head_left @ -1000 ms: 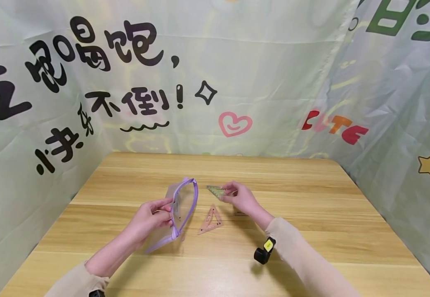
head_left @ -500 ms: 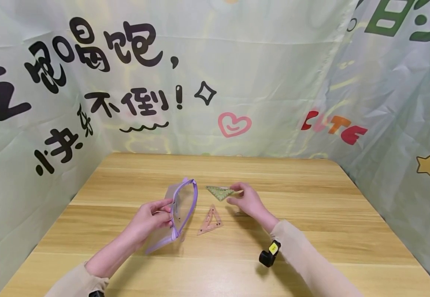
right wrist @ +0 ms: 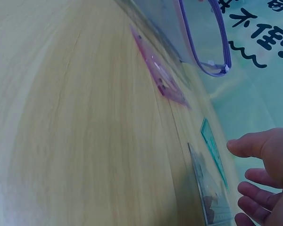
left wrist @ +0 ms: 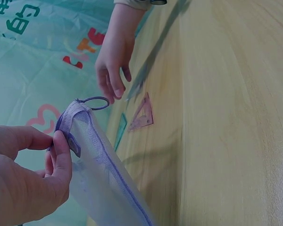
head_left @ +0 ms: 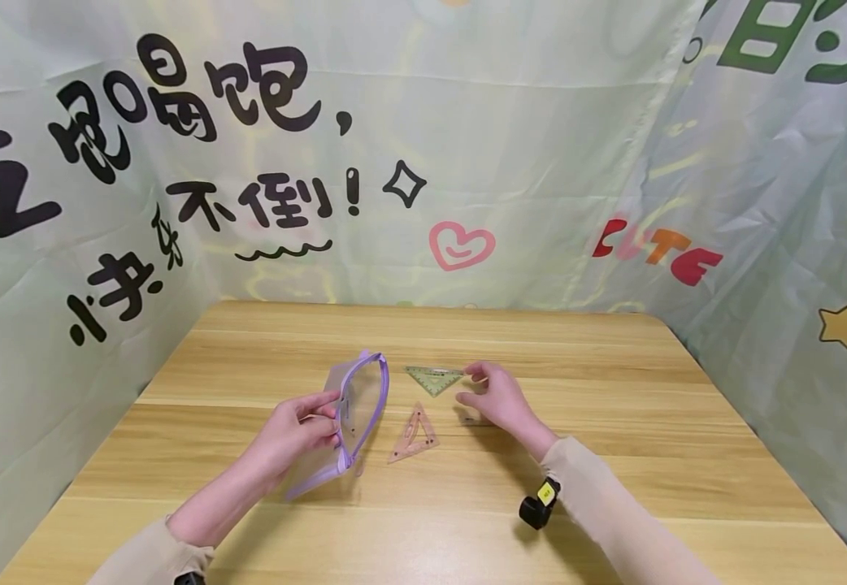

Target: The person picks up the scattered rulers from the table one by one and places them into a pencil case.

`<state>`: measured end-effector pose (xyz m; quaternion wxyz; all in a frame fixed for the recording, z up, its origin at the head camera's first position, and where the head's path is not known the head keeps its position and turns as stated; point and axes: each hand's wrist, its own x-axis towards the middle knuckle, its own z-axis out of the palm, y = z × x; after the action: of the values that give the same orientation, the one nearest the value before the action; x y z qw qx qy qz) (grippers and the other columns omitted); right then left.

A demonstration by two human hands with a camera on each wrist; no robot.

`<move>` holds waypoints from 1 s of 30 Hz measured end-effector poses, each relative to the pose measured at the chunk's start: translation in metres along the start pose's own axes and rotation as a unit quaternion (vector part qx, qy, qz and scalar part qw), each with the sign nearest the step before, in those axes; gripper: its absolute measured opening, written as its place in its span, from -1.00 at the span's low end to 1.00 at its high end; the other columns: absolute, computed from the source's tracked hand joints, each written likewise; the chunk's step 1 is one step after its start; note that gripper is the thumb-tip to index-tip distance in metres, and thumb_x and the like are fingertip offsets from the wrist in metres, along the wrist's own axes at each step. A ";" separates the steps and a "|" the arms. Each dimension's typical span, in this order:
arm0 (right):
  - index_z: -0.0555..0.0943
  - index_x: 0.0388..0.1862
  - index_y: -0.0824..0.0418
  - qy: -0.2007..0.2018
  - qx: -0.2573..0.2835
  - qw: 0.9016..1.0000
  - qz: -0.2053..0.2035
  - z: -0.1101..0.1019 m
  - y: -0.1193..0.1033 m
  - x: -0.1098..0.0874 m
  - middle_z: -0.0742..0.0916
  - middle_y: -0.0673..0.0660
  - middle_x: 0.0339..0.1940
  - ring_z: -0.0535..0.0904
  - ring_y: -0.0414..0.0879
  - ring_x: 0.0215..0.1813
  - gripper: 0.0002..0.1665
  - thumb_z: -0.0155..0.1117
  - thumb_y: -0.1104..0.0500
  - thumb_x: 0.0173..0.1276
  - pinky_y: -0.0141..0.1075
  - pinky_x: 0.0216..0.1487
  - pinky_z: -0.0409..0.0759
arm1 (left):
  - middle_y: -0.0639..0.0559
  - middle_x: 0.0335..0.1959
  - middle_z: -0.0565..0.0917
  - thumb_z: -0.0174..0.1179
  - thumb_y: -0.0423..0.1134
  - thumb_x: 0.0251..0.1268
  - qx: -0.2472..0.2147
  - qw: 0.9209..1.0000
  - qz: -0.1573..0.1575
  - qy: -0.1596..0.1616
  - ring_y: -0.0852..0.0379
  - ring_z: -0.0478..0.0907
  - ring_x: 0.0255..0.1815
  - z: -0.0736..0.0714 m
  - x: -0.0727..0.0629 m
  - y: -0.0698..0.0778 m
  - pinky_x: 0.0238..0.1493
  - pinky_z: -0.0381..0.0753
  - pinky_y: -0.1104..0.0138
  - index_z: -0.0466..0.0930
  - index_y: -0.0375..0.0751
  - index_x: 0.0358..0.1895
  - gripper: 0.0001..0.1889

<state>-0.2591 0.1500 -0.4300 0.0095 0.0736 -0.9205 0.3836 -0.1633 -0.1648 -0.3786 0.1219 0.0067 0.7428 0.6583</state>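
A see-through zip pouch (head_left: 362, 410) with purple trim stands tilted with its mouth apart, facing right in the head view. My left hand (head_left: 299, 426) pinches its edge between thumb and fingers; the left wrist view shows the grip at the trim beside a loop (left wrist: 95, 102). My right hand (head_left: 502, 400) hovers with relaxed, parted fingers and nothing between them. Just left of its fingertips a green set square (head_left: 434, 380) lies flat. A pink set square (head_left: 414, 436) lies nearer the pouch. Below the right hand lies a clear flat plastic piece (right wrist: 211, 195), partly hidden in the head view.
The wooden table (head_left: 584, 357) carries all these things. Printed cloth (head_left: 540, 162) hangs behind it and along both sides. A black wrist camera (head_left: 538, 505) hangs from the right sleeve, close over the table.
My right hand has drawn back to the right from the green set square, which now shows whole on the table. My left hand and the pouch have stayed in place.
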 end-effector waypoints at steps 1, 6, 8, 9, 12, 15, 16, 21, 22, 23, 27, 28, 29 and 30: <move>0.54 0.18 0.31 0.002 -0.005 1.000 0.000 -0.001 0.001 -0.001 0.66 0.29 0.07 0.59 0.14 0.10 -0.39 0.46 0.13 0.16 0.03 0.20 0.61 | 0.01 -0.16 0.45 0.11 -0.48 0.21 -0.001 1.000 0.000 0.000 0.19 0.53 -0.22 0.000 0.000 0.000 -0.15 0.72 0.47 0.20 -0.50 0.43 -0.33; 0.54 0.18 0.31 0.010 -0.037 0.999 0.002 -0.004 0.002 -0.002 0.67 0.26 0.03 0.59 0.11 0.06 -0.37 0.46 0.08 0.18 0.00 0.15 0.62 | 0.01 -0.16 0.45 0.10 -0.48 0.21 -0.005 1.000 0.000 -0.002 0.20 0.53 -0.24 0.000 0.001 0.000 -0.14 0.72 0.47 0.19 -0.50 0.44 -0.33; 0.53 0.18 0.32 0.012 -0.048 0.999 0.001 -0.004 0.003 -0.002 0.67 0.25 0.01 0.58 0.09 0.04 -0.36 0.46 0.07 0.18 -0.01 0.13 0.62 | 0.00 -0.16 0.45 0.10 -0.48 0.21 -0.005 1.000 0.000 -0.004 0.20 0.53 -0.24 0.000 0.001 -0.001 -0.13 0.72 0.46 0.19 -0.50 0.44 -0.33; 0.53 0.18 0.33 0.013 -0.051 0.999 0.001 -0.005 0.004 -0.003 0.67 0.25 0.00 0.58 0.09 0.03 -0.36 0.46 0.07 0.18 -0.01 0.12 0.62 | 0.00 -0.16 0.45 0.10 -0.48 0.21 -0.005 1.000 0.000 -0.004 0.20 0.53 -0.24 0.000 0.001 -0.001 -0.13 0.72 0.46 0.19 -0.50 0.44 -0.33; 0.52 0.20 0.34 0.014 -0.052 0.999 0.004 -0.005 0.006 -0.003 0.67 0.25 0.00 0.57 0.09 0.03 -0.33 0.47 0.07 0.16 -0.02 0.12 0.61 | 0.01 -0.16 0.45 0.10 -0.49 0.22 -0.005 1.000 0.000 -0.006 0.20 0.53 -0.24 -0.001 0.001 -0.001 -0.13 0.72 0.46 0.19 -0.50 0.44 -0.33; 0.51 0.20 0.36 0.014 -0.052 0.999 0.005 -0.005 0.008 -0.004 0.67 0.26 0.01 0.58 0.10 0.05 -0.31 0.48 0.08 0.14 -0.01 0.14 0.62 | 0.01 -0.16 0.45 0.09 -0.49 0.23 -0.004 1.000 0.000 -0.006 0.20 0.53 -0.24 -0.001 0.001 -0.002 -0.14 0.72 0.47 0.19 -0.50 0.44 -0.34; 0.51 0.20 0.36 0.014 -0.052 0.999 0.006 -0.005 0.009 -0.005 0.67 0.26 0.01 0.58 0.10 0.05 -0.30 0.49 0.08 0.14 -0.01 0.15 0.62 | 0.00 -0.16 0.45 0.10 -0.49 0.23 -0.004 1.000 0.000 -0.005 0.20 0.53 -0.24 -0.001 0.001 -0.002 -0.15 0.72 0.47 0.19 -0.50 0.44 -0.34; 0.51 0.19 0.37 0.018 -0.052 0.998 0.013 -0.005 0.015 -0.006 0.65 0.28 0.00 0.56 0.11 0.04 -0.29 0.50 0.07 0.11 -0.01 0.12 0.63 | 0.00 -0.16 0.45 0.10 -0.49 0.22 -0.004 1.000 -0.001 -0.005 0.20 0.53 -0.24 0.000 0.001 -0.002 -0.15 0.72 0.47 0.19 -0.50 0.44 -0.34; 0.51 0.19 0.38 0.019 -0.053 0.998 0.015 -0.005 0.016 -0.007 0.64 0.28 -0.01 0.55 0.11 0.03 -0.28 0.50 0.06 0.11 0.00 0.12 0.62 | 0.00 -0.16 0.45 0.09 -0.49 0.22 -0.005 1.000 -0.001 -0.005 0.21 0.53 -0.24 0.000 0.001 -0.002 -0.15 0.72 0.47 0.19 -0.50 0.44 -0.34; 0.50 0.19 0.38 0.021 -0.053 0.998 0.017 -0.005 0.017 -0.007 0.64 0.28 -0.01 0.55 0.12 0.03 -0.27 0.51 0.06 0.10 0.01 0.12 0.62 | 0.01 -0.16 0.45 0.09 -0.49 0.22 -0.005 1.000 -0.001 -0.005 0.21 0.53 -0.24 0.000 0.001 -0.002 -0.15 0.72 0.47 0.19 -0.50 0.44 -0.34; 0.47 0.21 0.42 0.023 -0.060 0.998 0.023 -0.004 0.020 -0.007 0.63 0.30 -0.01 0.54 0.14 0.04 -0.20 0.51 0.01 0.09 0.03 0.14 0.60 | 0.01 -0.16 0.44 0.09 -0.48 0.23 -0.003 1.000 0.001 -0.006 0.21 0.53 -0.24 -0.001 0.001 -0.002 -0.15 0.72 0.48 0.19 -0.50 0.44 -0.34; 0.47 0.21 0.43 0.023 -0.060 0.998 0.025 -0.003 0.020 -0.008 0.63 0.30 -0.01 0.53 0.14 0.04 -0.19 0.51 0.01 0.09 0.03 0.14 0.59 | 0.01 -0.16 0.44 0.10 -0.48 0.23 -0.002 1.000 0.001 -0.007 0.21 0.53 -0.24 -0.001 0.001 -0.002 -0.15 0.72 0.48 0.19 -0.50 0.44 -0.34; 0.47 0.21 0.43 0.024 -0.059 0.998 0.028 -0.003 0.020 -0.008 0.63 0.30 -0.01 0.52 0.15 0.06 -0.19 0.51 0.00 0.09 0.03 0.15 0.59 | 0.01 -0.16 0.44 0.10 -0.48 0.23 -0.002 1.000 0.002 -0.007 0.21 0.53 -0.24 0.000 0.001 -0.002 -0.15 0.72 0.48 0.19 -0.50 0.44 -0.34; 0.47 0.21 0.43 0.024 -0.060 0.997 0.030 -0.003 0.020 -0.008 0.62 0.30 -0.01 0.51 0.15 0.06 -0.19 0.51 -0.01 0.10 0.02 0.15 0.58 | 0.01 -0.16 0.44 0.10 -0.48 0.23 -0.002 1.000 0.002 -0.008 0.21 0.53 -0.24 0.000 0.001 -0.002 -0.15 0.72 0.47 0.19 -0.50 0.44 -0.34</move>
<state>-0.2542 0.1673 -0.4429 0.0244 0.0357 -0.9431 0.3298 -0.1643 -0.1653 -0.3807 0.1263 0.0128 0.7405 0.6599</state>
